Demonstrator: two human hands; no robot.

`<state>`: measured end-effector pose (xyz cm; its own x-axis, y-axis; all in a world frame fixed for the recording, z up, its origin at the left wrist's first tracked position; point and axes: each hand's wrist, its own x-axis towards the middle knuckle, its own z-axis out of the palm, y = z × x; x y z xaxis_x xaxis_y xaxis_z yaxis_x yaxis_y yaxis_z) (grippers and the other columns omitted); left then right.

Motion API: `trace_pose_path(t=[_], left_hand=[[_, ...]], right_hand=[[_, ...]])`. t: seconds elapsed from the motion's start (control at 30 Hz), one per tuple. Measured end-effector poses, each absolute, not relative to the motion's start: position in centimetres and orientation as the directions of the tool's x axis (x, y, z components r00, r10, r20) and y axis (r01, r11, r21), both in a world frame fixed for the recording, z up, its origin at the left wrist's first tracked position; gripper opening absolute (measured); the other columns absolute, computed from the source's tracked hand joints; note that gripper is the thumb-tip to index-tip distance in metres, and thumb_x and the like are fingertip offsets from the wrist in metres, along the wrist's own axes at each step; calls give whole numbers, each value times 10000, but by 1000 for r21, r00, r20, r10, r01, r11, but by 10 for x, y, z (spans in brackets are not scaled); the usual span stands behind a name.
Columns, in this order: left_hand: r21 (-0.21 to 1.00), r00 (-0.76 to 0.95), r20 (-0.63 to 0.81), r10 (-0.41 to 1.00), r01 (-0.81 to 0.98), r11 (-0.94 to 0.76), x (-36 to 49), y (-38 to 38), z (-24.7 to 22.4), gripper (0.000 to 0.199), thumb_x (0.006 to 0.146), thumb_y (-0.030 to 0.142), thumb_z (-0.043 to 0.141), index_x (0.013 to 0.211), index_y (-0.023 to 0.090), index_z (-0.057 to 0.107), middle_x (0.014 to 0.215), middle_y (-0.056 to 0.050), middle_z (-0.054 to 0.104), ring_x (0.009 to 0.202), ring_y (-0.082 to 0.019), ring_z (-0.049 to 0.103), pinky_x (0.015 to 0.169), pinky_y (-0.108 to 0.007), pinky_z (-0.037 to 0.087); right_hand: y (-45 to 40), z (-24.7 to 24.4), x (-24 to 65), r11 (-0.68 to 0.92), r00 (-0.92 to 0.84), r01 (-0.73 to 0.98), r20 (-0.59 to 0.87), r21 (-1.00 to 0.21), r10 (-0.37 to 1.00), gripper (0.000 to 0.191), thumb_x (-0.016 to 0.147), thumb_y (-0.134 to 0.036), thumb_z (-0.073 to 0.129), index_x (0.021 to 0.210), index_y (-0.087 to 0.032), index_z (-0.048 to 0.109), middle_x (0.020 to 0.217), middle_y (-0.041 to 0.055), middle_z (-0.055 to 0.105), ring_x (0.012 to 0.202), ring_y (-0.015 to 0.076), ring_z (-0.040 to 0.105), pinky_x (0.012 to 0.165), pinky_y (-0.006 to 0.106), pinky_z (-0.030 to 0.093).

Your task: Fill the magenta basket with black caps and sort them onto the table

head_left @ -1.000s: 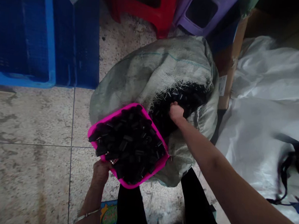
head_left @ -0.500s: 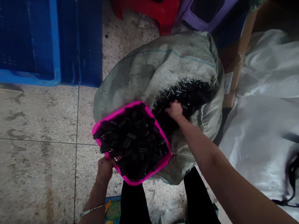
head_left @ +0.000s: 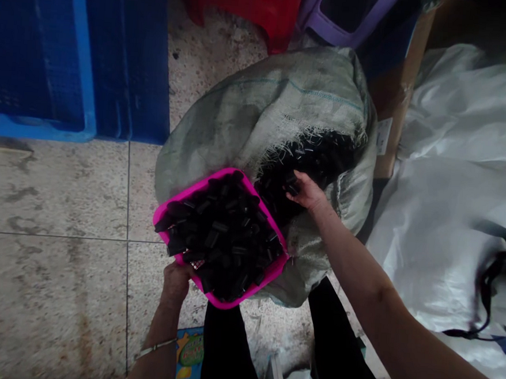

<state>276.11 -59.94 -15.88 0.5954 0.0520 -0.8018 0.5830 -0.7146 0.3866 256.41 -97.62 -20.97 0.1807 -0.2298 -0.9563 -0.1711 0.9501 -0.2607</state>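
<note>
My left hand (head_left: 177,279) grips the near-left rim of a pink plastic basket (head_left: 280,266), its fingers partly hidden under the edge. The basket is heaped with small black plastic pieces (head_left: 219,233) and leans against a pale woven sack (head_left: 236,119). Through the sack's frayed opening more black pieces (head_left: 325,151) show. At that opening my right hand (head_left: 305,191) is closed around some black plastic pieces (head_left: 292,183), held between thumb and fingers. Their exact kind is too dark to make out.
A blue crate (head_left: 88,103) stands at the upper left. Behind the sack are a red stool (head_left: 265,11) and a purple stool (head_left: 333,27). A cardboard box (head_left: 388,141) and large white sacks (head_left: 445,226) lie to the right. My legs (head_left: 227,349) are below the basket.
My right hand has lifted slightly out of the pieces and shifted right, with black pieces now showing in its fingers. My left hand keeps its hold on the basket.
</note>
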Motion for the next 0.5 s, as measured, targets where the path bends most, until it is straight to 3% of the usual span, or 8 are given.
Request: trace_pose_path(t=[0.27, 0.4, 0.5], left_hand=[[373, 543, -836, 73, 662, -651, 2760, -606, -155, 86, 364, 143, 550, 407, 163, 478, 429, 43, 442, 460, -106, 408, 420, -241, 334], [371, 540, -838, 77, 667, -646, 2759, -611, -152, 74, 368, 158, 547, 425, 166, 500, 442, 37, 471, 461, -113, 421, 416, -242, 336], [371, 550, -831, 82, 659, -654, 2759, -613, -151, 68, 370, 165, 528, 406, 176, 471, 421, 41, 444, 446, -109, 403, 405, -239, 325]], right_hand=[[-966, -203, 2564, 911, 199, -255, -939, -325, -279, 303, 635, -506, 639, 753, -239, 558, 738, -35, 600, 782, 168, 611, 672, 323, 491], [-967, -204, 2559, 786, 188, -439, -900, -436, -394, 325, 630, -531, 660, 737, -227, 620, 741, -23, 630, 788, 162, 594, 706, 313, 490], [-970, -208, 2556, 599, 212, -650, -868, -468, -449, 279, 486, -385, 814, 626, -198, 661, 650, -24, 620, 750, 169, 577, 739, 308, 475]])
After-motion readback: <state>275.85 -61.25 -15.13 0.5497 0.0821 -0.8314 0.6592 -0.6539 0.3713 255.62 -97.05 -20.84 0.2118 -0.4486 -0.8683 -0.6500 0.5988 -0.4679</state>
